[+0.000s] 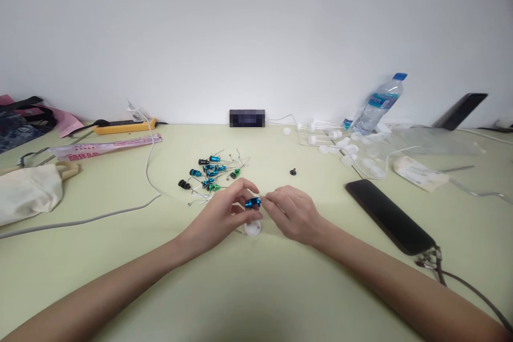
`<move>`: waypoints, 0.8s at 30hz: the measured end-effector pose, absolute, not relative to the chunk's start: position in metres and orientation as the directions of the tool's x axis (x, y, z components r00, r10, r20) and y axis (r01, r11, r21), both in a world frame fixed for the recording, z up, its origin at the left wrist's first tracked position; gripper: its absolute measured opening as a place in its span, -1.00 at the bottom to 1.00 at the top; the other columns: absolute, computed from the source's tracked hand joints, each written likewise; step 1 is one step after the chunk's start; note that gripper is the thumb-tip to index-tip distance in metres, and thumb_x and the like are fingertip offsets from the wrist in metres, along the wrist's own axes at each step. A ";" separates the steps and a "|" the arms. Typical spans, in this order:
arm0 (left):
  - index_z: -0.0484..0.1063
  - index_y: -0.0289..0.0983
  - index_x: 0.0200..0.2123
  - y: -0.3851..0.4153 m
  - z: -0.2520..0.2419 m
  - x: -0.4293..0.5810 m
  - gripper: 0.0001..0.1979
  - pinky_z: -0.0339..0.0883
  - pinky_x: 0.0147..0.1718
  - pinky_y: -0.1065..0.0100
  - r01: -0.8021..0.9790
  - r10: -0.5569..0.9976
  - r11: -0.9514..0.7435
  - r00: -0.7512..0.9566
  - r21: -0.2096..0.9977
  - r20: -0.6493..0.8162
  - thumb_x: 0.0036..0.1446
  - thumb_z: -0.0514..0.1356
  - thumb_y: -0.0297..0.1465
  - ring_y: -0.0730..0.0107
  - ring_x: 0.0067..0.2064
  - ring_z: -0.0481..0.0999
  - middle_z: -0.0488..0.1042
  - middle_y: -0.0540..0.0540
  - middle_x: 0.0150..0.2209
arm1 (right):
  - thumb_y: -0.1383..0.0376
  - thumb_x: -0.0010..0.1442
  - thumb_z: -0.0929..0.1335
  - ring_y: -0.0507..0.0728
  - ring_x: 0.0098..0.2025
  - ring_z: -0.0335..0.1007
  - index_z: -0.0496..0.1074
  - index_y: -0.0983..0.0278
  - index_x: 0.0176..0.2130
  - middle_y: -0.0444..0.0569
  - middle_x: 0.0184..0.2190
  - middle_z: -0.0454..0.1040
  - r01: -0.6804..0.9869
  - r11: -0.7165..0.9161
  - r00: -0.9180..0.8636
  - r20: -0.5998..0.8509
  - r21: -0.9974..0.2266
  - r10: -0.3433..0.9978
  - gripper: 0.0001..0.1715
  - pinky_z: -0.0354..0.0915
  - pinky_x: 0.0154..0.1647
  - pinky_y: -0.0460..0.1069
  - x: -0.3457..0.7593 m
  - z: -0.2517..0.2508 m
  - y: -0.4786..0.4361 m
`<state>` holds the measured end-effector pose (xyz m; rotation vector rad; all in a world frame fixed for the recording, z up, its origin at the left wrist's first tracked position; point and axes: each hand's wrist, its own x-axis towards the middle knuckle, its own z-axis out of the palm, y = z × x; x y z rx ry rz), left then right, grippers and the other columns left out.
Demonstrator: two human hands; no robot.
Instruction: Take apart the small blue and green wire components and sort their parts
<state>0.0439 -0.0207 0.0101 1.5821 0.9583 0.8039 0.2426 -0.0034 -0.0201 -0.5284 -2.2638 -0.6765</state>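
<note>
Blue metal part (252, 202) is sitting above the surface (256, 288) between the fingers of the left hand (224, 207), while the right hand's (295, 214) fingers are pinching a thin piece (262, 196) at its right end. Just below, a white disc (253, 228) is lying near the left fingertips, and a pile of small parts (211, 173) is crowding the left hand's far side. Open surface is stretching between the forearms, with a black phone (388, 216) bordering the right.

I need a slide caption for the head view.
Left hand holds a small blue part, right hand at its end, near similar pieces on a pale green table.
</note>
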 end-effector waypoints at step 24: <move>0.50 -0.28 -0.43 0.075 -0.015 0.045 -0.81 0.18 -0.37 0.34 0.637 0.692 -0.706 0.713 0.309 0.112 0.02 0.09 -0.57 0.22 -0.29 0.46 0.49 -0.14 -0.34 | 0.29 0.16 0.34 0.17 -0.26 0.33 0.41 0.26 -0.37 -0.04 -0.34 0.47 0.872 0.361 -0.253 0.326 -0.331 0.911 -0.91 0.21 -0.32 0.02 0.285 -0.048 0.056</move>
